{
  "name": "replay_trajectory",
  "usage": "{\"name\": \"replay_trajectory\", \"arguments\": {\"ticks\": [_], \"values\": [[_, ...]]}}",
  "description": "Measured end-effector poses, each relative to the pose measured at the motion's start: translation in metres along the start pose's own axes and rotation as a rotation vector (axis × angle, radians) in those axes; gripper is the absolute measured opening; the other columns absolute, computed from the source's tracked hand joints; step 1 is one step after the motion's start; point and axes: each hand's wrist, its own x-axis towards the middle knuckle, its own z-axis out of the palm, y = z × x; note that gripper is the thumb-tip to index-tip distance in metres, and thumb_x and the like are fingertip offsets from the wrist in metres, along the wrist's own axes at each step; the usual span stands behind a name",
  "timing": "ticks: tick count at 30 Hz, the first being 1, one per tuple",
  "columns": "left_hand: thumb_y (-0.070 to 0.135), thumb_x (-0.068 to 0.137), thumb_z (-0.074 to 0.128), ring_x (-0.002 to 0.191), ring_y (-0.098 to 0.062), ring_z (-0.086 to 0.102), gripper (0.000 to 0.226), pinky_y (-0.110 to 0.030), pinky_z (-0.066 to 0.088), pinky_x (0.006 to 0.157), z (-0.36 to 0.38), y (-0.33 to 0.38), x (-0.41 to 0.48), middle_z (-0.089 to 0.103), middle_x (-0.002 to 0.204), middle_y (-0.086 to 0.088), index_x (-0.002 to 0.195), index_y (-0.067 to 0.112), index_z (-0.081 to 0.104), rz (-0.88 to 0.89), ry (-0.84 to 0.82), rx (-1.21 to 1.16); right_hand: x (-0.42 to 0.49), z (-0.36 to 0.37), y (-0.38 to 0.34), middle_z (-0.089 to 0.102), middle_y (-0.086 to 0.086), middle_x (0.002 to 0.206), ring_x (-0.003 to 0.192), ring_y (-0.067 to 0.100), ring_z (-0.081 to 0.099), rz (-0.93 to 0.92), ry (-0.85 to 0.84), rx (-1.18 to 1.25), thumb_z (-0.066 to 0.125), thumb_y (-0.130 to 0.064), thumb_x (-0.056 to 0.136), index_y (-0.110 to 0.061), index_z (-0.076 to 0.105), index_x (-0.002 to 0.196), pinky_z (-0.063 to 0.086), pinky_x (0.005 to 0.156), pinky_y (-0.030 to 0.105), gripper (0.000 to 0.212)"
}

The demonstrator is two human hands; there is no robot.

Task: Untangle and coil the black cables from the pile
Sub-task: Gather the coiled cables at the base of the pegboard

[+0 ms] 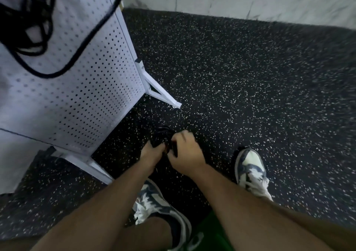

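Bare forearms [115,202] are stretched downward, and a small black cable bundle [162,134] is gripped between the left hand [149,152] and right hand [185,152]. Fingers are curled round it, seemingly to keep its loops together. More black cables [48,75] are hung on a pegboard [92,88], up and left of the hands.

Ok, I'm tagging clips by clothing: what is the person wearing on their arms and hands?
Nothing that shows: the left forearm and right forearm are bare to the frame's edge, no sleeves, and the left hand and right hand are ungloved. No watch or wristband; rings are too blurred to tell.
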Motion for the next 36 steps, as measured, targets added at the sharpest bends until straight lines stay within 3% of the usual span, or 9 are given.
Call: {"name": "replay_trajectory", "arguments": {"ticks": [2, 5, 8, 11, 20, 24, 27, 30, 36], "values": [[0.030, 0.089, 0.070, 0.084, -0.011, 0.063, 0.021, -0.025, 0.049, 0.072, -0.017, 0.014, -0.026, 0.070, 0.099, 0.003, 0.110, 0.027, 0.065, 0.150, -0.064, 0.070, 0.002, -0.030, -0.010, 0.038, 0.004, 0.143, 0.134, 0.024, 0.034, -0.027, 0.133, 0.020, 0.063, -0.044, 0.082, -0.020, 0.041, 0.144, 0.034, 0.115, 0.040, 0.070], [0.019, 0.089, 0.069, 0.074, -0.009, 0.066, 0.012, -0.021, 0.049, 0.065, -0.047, 0.041, -0.064, 0.071, 0.079, 0.009, 0.097, 0.029, 0.069, 0.315, -0.172, 0.130, 0.009, -0.082, -0.032, 0.024, 0.003, 0.162, 0.149, 0.023, 0.022, -0.051, -0.099, 0.027, 0.071, -0.046, 0.079, -0.029, 0.017, 0.160, 0.017, 0.125, 0.040, 0.099], [0.013, 0.087, 0.066, 0.070, -0.008, 0.065, 0.019, -0.019, 0.049, 0.062, -0.076, 0.076, -0.102, 0.071, 0.076, 0.007, 0.100, 0.025, 0.069, 0.378, -0.169, 0.142, 0.004, -0.130, -0.055, 0.055, -0.001, 0.138, 0.119, 0.016, 0.057, 0.051, -0.292, 0.281, 0.073, -0.035, 0.082, -0.038, 0.033, 0.151, 0.047, 0.103, 0.029, 0.080], [0.013, 0.085, 0.064, 0.075, -0.012, 0.068, 0.019, -0.025, 0.048, 0.068, -0.099, 0.111, -0.140, 0.072, 0.075, 0.004, 0.099, 0.023, 0.069, 0.462, -0.132, 0.078, -0.014, -0.167, -0.088, 0.063, -0.007, 0.113, 0.097, 0.007, 0.062, 0.045, -0.171, 0.459, 0.064, -0.029, 0.089, -0.038, 0.036, 0.143, 0.051, 0.081, 0.022, 0.062], [0.021, 0.094, 0.057, 0.058, 0.000, 0.061, 0.012, -0.013, 0.043, 0.052, -0.143, 0.195, -0.247, 0.067, 0.072, 0.003, 0.086, 0.017, 0.064, 0.679, -0.032, 0.003, -0.073, -0.277, -0.176, 0.057, -0.008, 0.125, 0.112, 0.009, 0.054, -0.081, 0.065, 0.609, 0.061, -0.036, 0.101, -0.024, 0.031, 0.152, 0.040, 0.092, 0.018, 0.060], [0.050, 0.091, 0.069, 0.095, 0.003, 0.067, 0.036, -0.019, 0.052, 0.084, -0.156, 0.212, -0.266, 0.069, 0.108, 0.011, 0.121, 0.033, 0.061, 0.805, -0.147, 0.091, -0.077, -0.309, -0.190, 0.055, -0.007, 0.119, 0.111, 0.009, 0.052, -0.141, 0.139, 0.486, 0.058, -0.031, 0.103, -0.016, 0.037, 0.148, 0.037, 0.091, 0.018, 0.052], [0.044, 0.093, 0.068, 0.112, -0.014, 0.058, 0.035, -0.037, 0.049, 0.100, -0.177, 0.220, -0.264, 0.055, 0.123, 0.004, 0.120, 0.026, 0.057, 0.968, 0.161, 0.074, -0.070, -0.323, -0.183, 0.055, -0.007, 0.118, 0.114, 0.013, 0.055, -0.129, 0.145, 0.475, 0.058, -0.032, 0.103, -0.016, 0.038, 0.148, 0.040, 0.093, 0.023, 0.052], [0.026, 0.102, 0.049, 0.131, -0.023, 0.044, 0.039, -0.040, 0.034, 0.112, -0.195, 0.241, -0.251, 0.050, 0.139, -0.004, 0.138, 0.012, 0.053, 1.236, 0.637, 0.525, -0.063, -0.329, -0.174, 0.056, -0.006, 0.119, 0.111, 0.013, 0.054, -0.104, 0.143, 0.512, 0.056, -0.032, 0.104, -0.017, 0.037, 0.149, 0.040, 0.092, 0.023, 0.052], [0.044, 0.109, 0.032, 0.137, -0.025, 0.036, 0.052, -0.040, 0.025, 0.112, -0.193, 0.285, -0.221, 0.051, 0.145, -0.004, 0.151, 0.015, 0.041, 1.027, 0.623, 1.199, -0.045, -0.332, -0.168, 0.055, -0.009, 0.122, 0.115, 0.011, 0.053, -0.111, 0.130, 0.518, 0.057, -0.030, 0.103, -0.018, 0.037, 0.149, 0.038, 0.095, 0.023, 0.052]]}}
